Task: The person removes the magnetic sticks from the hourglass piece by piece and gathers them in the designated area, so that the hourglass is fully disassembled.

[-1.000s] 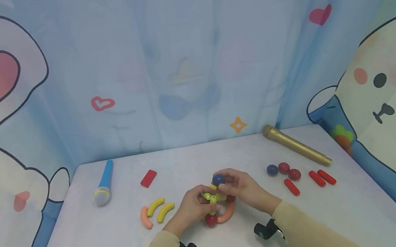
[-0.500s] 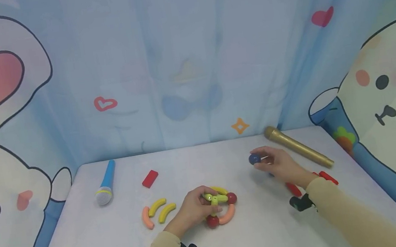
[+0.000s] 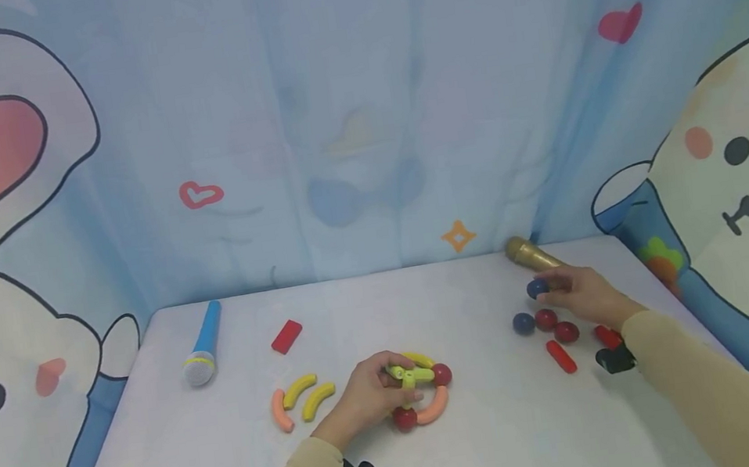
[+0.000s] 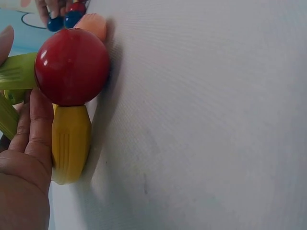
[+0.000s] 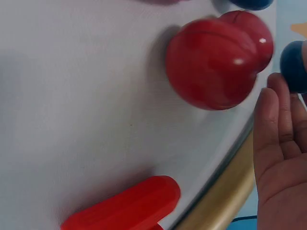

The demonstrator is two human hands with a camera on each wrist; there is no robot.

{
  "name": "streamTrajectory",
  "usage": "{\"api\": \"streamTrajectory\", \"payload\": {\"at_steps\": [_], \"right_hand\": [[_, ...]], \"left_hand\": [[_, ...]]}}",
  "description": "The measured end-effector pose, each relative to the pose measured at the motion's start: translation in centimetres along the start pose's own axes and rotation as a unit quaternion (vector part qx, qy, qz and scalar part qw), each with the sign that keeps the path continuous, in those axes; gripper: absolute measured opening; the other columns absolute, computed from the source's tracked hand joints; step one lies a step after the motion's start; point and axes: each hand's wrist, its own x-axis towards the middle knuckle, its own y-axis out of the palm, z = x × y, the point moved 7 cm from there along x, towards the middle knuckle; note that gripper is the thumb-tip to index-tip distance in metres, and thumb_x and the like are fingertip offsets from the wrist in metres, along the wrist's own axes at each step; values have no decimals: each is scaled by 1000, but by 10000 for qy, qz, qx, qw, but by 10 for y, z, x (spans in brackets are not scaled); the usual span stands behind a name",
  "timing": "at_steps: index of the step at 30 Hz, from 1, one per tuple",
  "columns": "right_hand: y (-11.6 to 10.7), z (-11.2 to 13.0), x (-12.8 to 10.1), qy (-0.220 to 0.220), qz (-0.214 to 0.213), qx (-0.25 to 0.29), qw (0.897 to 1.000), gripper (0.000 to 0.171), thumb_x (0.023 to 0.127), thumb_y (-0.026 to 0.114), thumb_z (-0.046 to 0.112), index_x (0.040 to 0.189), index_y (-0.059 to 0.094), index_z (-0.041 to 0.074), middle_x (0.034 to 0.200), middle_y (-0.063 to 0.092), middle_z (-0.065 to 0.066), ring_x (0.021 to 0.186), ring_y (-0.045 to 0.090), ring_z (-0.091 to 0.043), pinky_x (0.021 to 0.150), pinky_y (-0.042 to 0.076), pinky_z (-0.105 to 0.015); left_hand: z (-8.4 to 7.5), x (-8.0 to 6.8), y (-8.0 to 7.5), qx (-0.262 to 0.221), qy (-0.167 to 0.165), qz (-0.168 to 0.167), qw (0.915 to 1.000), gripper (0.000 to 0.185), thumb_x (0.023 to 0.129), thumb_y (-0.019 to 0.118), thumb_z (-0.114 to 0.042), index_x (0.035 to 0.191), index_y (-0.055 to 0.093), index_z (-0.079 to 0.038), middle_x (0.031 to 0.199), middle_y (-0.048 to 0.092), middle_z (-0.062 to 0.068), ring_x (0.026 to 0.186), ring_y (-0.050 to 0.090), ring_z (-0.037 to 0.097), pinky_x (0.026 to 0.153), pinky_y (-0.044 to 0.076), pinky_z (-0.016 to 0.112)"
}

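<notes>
My left hand holds the lime-green rods of a small ball-and-rod toy build near the table's middle. Red balls, a curved orange rod and a curved yellow rod form the build's ring. In the left wrist view, a red ball joins a green rod and a yellow rod. Over at the right, my right hand pinches a dark blue ball between thumb and fingers. That ball also shows at the edge of the right wrist view.
Beneath the right hand lie another blue ball, two red balls and red rods. Behind it is a gold microphone. Leftward lie curved rods, a red block and a blue microphone.
My right hand has carried the blue ball away from the build, rightward to beside the loose balls and gold microphone. The left hand stays at the build, holding it.
</notes>
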Motion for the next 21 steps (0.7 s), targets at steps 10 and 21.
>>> {"api": "streamTrajectory", "payload": {"at_steps": [10, 21], "right_hand": [[6, -18, 13, 383, 318, -487, 9976, 63, 96, 67, 29, 146, 43, 0, 140, 47, -30, 127, 44, -50, 96, 44, -62], [8, -24, 16, 621, 476, -536, 9955, 66, 96, 66, 31, 148, 40, 0, 141, 44, -32, 126, 44, -52, 93, 47, -60]], "left_hand": [[-1, -1, -1, 93, -24, -42, 9999, 37, 79, 84, -11, 110, 66, -19, 79, 64, 5, 64, 54, 15, 57, 47, 26], [1, 0, -1, 31, 35, 17, 10000, 37, 80, 84, -12, 111, 65, -18, 79, 64, 4, 64, 55, 14, 57, 47, 26]]}}
